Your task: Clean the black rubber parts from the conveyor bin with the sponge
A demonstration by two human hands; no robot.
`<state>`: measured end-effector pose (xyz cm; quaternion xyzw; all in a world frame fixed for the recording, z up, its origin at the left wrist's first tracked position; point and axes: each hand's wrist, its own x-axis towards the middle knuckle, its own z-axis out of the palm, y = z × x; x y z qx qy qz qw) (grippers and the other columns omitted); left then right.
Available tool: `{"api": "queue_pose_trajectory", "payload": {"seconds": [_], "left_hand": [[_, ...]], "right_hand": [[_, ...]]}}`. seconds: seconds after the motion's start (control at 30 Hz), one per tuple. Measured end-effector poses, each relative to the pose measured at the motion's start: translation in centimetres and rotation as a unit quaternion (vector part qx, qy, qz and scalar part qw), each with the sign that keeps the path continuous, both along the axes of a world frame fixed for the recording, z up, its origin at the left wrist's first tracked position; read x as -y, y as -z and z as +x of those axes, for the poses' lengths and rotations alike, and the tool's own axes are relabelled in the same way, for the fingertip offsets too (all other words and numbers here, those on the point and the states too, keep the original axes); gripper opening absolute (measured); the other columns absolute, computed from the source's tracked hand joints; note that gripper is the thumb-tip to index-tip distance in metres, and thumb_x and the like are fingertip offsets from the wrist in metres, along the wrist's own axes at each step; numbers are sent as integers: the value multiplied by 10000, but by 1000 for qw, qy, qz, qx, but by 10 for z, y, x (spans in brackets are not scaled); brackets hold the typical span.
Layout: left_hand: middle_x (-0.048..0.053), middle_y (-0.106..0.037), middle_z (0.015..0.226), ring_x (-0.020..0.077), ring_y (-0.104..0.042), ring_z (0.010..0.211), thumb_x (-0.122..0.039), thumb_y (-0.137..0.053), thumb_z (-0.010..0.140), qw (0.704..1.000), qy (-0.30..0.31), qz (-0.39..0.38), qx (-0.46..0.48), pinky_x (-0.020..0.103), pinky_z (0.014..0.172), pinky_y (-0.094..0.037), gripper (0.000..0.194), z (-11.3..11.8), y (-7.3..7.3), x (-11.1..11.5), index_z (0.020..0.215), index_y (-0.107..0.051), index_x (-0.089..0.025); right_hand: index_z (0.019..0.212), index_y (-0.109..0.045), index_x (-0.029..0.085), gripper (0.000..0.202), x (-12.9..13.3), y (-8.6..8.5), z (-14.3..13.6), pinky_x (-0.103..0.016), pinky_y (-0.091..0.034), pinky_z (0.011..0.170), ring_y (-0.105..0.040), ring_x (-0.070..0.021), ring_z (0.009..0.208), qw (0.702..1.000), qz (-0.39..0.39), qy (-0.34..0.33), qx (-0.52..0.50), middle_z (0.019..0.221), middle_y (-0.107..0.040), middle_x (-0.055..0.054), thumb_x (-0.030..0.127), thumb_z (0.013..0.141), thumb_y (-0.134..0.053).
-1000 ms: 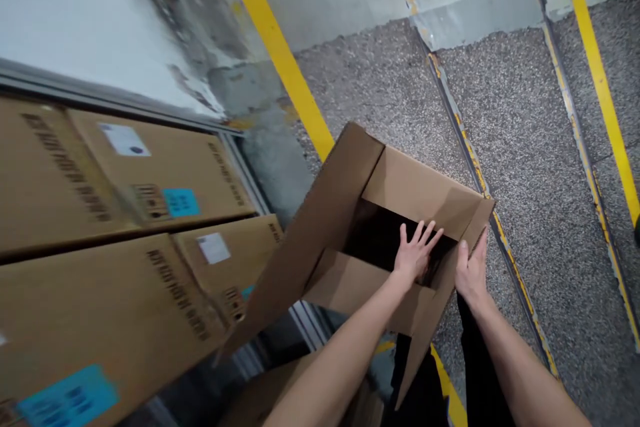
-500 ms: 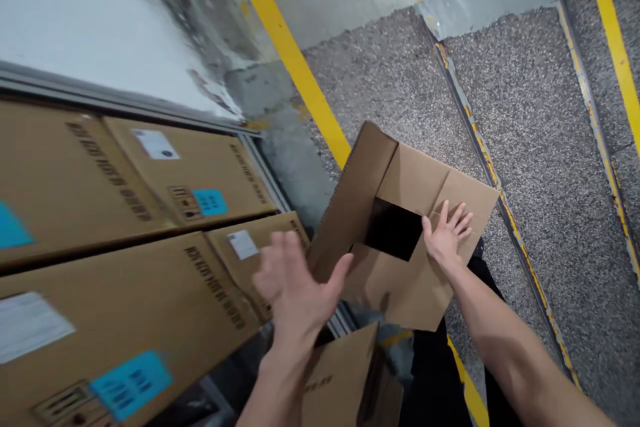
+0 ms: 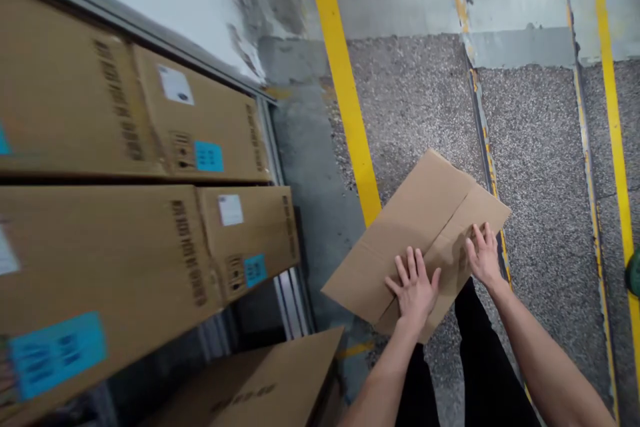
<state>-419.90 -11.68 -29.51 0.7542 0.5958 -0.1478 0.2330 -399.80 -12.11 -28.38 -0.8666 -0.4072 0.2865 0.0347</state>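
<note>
My left hand [image 3: 416,290] and right hand [image 3: 484,259] spread on box flaps [image 3: 420,213] | I can't see inside | lower carton [image 3: 270,387] cut off

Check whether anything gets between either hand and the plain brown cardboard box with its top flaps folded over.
Nothing visible does. The bare left hand lies spread on top of the plain brown cardboard box, and the bare right hand rests on its right flap. The brown cartons with blue labels stand off to the left.
</note>
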Motion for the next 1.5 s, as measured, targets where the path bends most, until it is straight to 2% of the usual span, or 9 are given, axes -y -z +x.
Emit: {"api": "queue_pose_trajectory", "payload": {"seconds": [0.3,0.4,0.47,0.6,0.73,0.97,1.27,1.37,1.5], "left_hand": [[155,-101,1708,386,27,1578,-488,-393,1016,998,-15,27,47,740,1196,-27,729,-34,28,7,1628,-194,-146],[240,-22,1696,466,41,1556,-650,-523,919,980,-193,53,9,767,1171,-96,976,-78,41,28,1636,-129,-119],[325,-40,1667,503,-52,1544,-721,-638,808,923,-382,49,-14,752,1154,-215,1220,-107,52,46,1631,-6,-78],[281,-418,1560,328,-491,1416,-584,-735,810,816,-558,-20,149,490,1108,-474,1241,-140,64,57,1616,96,-138],[189,-431,1583,274,-486,1425,-531,-796,770,801,-543,28,251,415,1135,-463,1199,-172,54,7,1623,-16,-212],[256,-240,1657,363,-311,1518,-627,-752,767,877,-434,12,204,486,1192,-357,1227,-241,76,-79,1627,-33,-128],[319,-187,1649,395,-321,1506,-617,-517,949,908,-382,32,169,523,1149,-399,1057,-244,81,-78,1618,85,-64],[241,-76,1697,423,-144,1559,-535,-502,980,939,-324,90,76,667,1194,-242,823,-241,79,-78,1635,-170,-163],[102,-145,1711,357,-87,1582,-300,-376,1037,979,-183,81,40,739,1194,9,530,-246,85,-79,1567,-389,-309]], "right_hand": [[1626,-222,299,696,-151,16,27,-699,-192,1167,-191,-384,1519,986,44,-110,120,1690,-187,-108,643,1020,-231],[1629,-203,245,728,-177,34,21,-747,-121,1158,-252,-377,1503,986,18,-130,98,1661,-261,-156,645,1022,-219],[1615,-241,190,759,-181,40,19,-722,-157,1166,-358,-369,1451,986,23,-137,87,1605,-365,-193,656,1017,-245],[1495,-479,212,738,-178,32,30,-547,-458,1022,-630,-342,1142,993,8,-112,22,1292,-668,-179,713,959,-400],[1457,-534,272,759,-163,20,39,-490,-500,934,-662,-331,1042,997,4,-68,21,1236,-697,-143,738,859,-577],[1586,-330,222,863,-118,43,-4,-489,-484,991,-624,-353,1177,998,42,-21,28,1389,-612,-166,691,893,-538],[1597,-329,211,683,-113,40,-65,-671,-117,1204,-23,-389,1562,932,96,-285,200,1708,-61,-145,548,1010,-424],[1569,-393,275,645,-102,47,-107,-658,-70,1218,49,-377,1566,900,45,-405,156,1716,-76,-81,564,995,-451],[1551,-431,250,653,-96,62,-130,-666,-53,1217,73,-386,1562,896,49,-412,161,1712,-91,-97,581,988,-429]]}}
